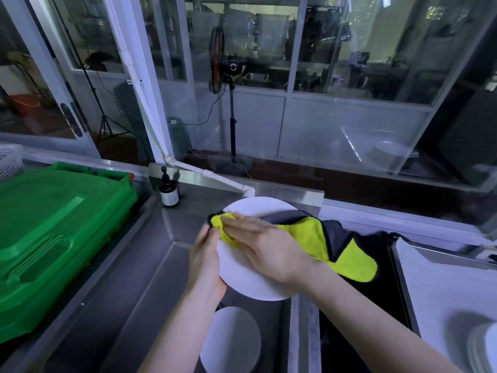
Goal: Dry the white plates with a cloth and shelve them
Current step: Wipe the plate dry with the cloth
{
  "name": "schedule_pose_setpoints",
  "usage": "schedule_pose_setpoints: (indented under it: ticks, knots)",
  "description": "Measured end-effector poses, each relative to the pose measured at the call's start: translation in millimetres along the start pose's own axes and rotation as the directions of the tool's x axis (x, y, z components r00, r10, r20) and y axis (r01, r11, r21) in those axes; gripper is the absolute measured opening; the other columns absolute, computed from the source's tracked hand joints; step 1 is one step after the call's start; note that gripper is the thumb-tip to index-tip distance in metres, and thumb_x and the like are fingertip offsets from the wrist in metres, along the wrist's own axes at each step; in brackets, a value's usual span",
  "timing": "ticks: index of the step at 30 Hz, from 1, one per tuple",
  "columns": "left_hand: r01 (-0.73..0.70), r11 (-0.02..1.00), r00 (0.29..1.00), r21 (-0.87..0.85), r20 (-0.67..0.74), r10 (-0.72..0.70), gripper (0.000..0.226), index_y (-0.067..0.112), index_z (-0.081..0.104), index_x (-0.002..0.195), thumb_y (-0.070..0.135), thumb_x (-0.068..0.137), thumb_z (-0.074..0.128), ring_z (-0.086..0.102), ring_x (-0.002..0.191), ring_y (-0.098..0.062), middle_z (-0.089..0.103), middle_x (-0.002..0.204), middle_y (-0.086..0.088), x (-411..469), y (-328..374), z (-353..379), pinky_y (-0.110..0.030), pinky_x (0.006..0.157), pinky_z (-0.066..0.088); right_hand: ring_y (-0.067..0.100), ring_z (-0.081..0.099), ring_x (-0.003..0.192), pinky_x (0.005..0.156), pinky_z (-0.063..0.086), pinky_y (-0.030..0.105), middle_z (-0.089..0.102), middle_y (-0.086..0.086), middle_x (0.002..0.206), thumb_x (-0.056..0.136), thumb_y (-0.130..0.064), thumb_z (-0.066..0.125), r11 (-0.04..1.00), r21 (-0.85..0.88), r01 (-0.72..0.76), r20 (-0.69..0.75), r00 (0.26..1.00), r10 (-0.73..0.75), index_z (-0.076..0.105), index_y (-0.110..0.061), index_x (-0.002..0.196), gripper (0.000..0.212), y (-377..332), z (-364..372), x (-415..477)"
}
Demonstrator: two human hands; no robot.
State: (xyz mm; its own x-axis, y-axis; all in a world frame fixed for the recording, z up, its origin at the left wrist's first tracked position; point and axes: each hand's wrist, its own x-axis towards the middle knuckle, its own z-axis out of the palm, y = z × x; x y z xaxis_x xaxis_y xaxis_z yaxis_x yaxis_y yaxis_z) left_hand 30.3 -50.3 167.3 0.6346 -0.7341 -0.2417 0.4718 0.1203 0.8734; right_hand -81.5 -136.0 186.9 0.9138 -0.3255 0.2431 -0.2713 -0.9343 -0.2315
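Two-handed, centre frame: grips white plate (258, 207) by its rim in curled left hand (205, 262), steadying it over sink (150, 278); presses yellow cloth (304, 232) flat with straight-fingered right hand (269, 246).

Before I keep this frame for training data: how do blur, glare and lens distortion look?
Head view: the wide lens bows and tilts the window frames; head view: the glass panes carry reflections, strongest at right; head view: the held plate and cloth are reasonably sharp, light soft and bluish.

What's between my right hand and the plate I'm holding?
The yellow cloth, pressed under the right hand against the white plate, as the head view shows.
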Motion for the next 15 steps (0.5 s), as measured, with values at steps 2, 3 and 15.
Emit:
schedule_pose_setpoints:
  ticks: [2, 3, 15]
  knots:
    - [0.008, 1.0, 0.999, -0.022, -0.036, -0.009, 0.032, 0.029, 0.068, 0.12, 0.011, 0.106, 0.045, 0.072, 0.095, -0.014, 0.075, 0.117, -0.003, 3.7, -1.9, -4.8, -0.028, 0.077, 0.055, 0.011, 0.025, 0.147, 0.119, 0.022, 0.025, 0.036, -0.008, 0.155, 0.1, -0.009, 0.042, 0.998, 0.059, 0.018, 0.033, 0.999, -0.02, 0.048, -0.018, 0.144, 0.045, -2.7, -0.5, -8.6]
    - [0.004, 1.0, 0.998, -0.024, -0.061, -0.005, 0.034, 0.031, 0.066, 0.122, 0.011, 0.106, 0.044, 0.073, 0.091, -0.01, 0.076, 0.112, 0.002, 5.9, -1.1, -6.5, -0.025, 0.073, 0.056, 0.01, 0.026, 0.147, 0.118, 0.024, 0.025, 0.036, -0.009, 0.155, 0.1, -0.008, 0.043, 0.997, 0.075, 0.011, 0.04, 0.999, -0.014, 0.048, -0.018, 0.144, 0.045, -2.4, -1.0, -14.9]
    - [-0.073, 0.99, 0.997, 0.12, 0.002, 0.073, 0.041, 0.055, 0.072, 0.106, 0.02, 0.101, 0.051, 0.068, 0.096, 0.007, 0.072, 0.111, 0.028, 2.7, 18.4, -3.5, -0.016, 0.066, 0.055, 0.013, 0.017, 0.149, 0.119, 0.022, 0.031, 0.022, -0.007, 0.159, 0.105, -0.018, 0.041, 0.957, -0.054, -0.285, -0.186, 0.944, 0.271, 0.033, -0.017, 0.151, 0.047, 39.2, -8.0, -27.8]
